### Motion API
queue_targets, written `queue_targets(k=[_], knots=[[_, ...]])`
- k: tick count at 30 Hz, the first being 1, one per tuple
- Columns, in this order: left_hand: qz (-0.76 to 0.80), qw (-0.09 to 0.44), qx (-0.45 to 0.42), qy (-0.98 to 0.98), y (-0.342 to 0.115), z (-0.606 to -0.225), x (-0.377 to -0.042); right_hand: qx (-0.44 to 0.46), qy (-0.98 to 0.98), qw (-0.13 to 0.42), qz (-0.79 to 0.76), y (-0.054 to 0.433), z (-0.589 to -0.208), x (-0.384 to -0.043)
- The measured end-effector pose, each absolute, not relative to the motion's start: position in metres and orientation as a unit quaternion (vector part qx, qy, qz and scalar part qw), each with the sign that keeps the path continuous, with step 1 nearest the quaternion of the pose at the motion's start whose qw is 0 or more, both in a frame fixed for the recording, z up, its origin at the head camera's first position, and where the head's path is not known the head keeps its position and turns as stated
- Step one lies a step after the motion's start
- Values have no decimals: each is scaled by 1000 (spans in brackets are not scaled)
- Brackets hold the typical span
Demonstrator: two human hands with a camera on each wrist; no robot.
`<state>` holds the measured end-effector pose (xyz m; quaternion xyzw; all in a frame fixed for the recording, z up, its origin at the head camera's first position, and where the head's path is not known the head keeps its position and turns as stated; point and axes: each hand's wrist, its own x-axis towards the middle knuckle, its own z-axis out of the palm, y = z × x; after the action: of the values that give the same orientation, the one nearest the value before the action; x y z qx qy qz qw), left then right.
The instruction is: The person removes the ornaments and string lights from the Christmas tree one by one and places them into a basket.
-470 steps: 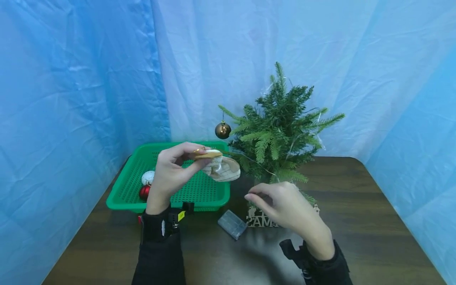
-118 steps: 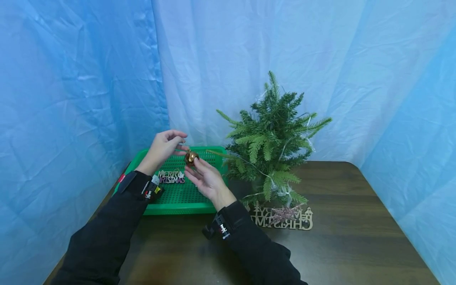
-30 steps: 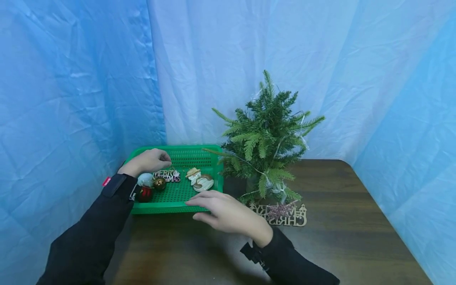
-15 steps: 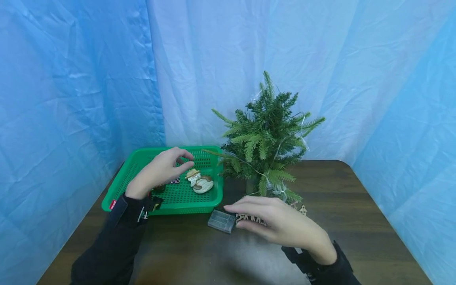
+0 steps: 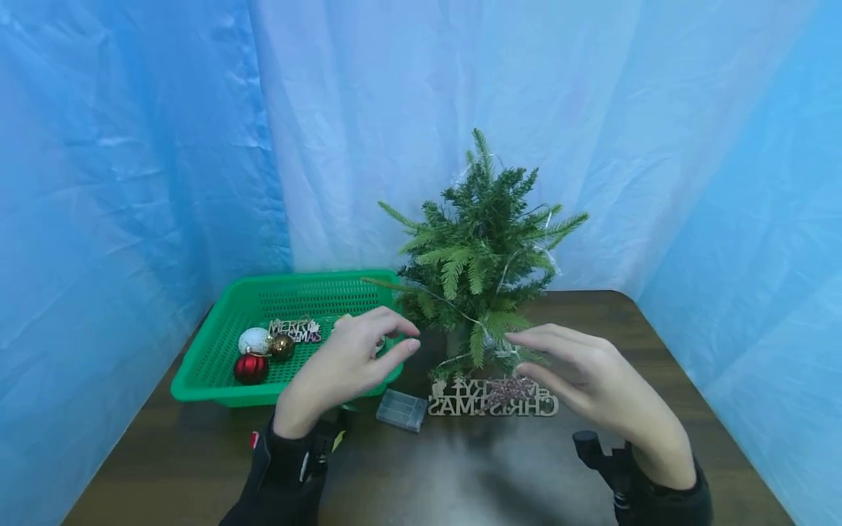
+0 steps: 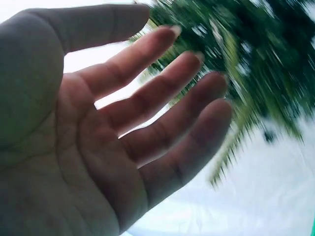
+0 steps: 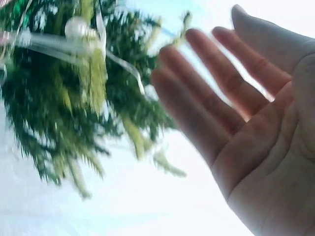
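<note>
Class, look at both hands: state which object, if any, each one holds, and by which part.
Nothing is held: the left hand and the right hand are both empty, as the wrist views confirm.

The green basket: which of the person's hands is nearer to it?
Left. In the head view, the left hand overlaps the near right corner of the green basket; the right hand is farther to the right, apart from it.
</note>
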<state>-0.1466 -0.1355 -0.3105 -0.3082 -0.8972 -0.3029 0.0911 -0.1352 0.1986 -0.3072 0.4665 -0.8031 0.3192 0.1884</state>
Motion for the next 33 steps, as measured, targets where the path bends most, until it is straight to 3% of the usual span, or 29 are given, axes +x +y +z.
queue_targets(k=[9,17,22,27,33], knots=[[-264,-45,-376,-887,-84,-320,-129,396,-848,226,271,214,-314,-144],[-243,-72,-372,-893,-63,-332,-133,384,-865,207,246,212,-323,-154],[-223,-106,-367,-897,-54,-339,-137,390,-862,218,237,208,-324,-155],[-203,-105,-363,-903,-46,-346,-143,390,-862,230,230,206,-323,-155],[-182,-123,-357,-908,-36,-360,-153,382,-871,203,233,201,-327,-156]])
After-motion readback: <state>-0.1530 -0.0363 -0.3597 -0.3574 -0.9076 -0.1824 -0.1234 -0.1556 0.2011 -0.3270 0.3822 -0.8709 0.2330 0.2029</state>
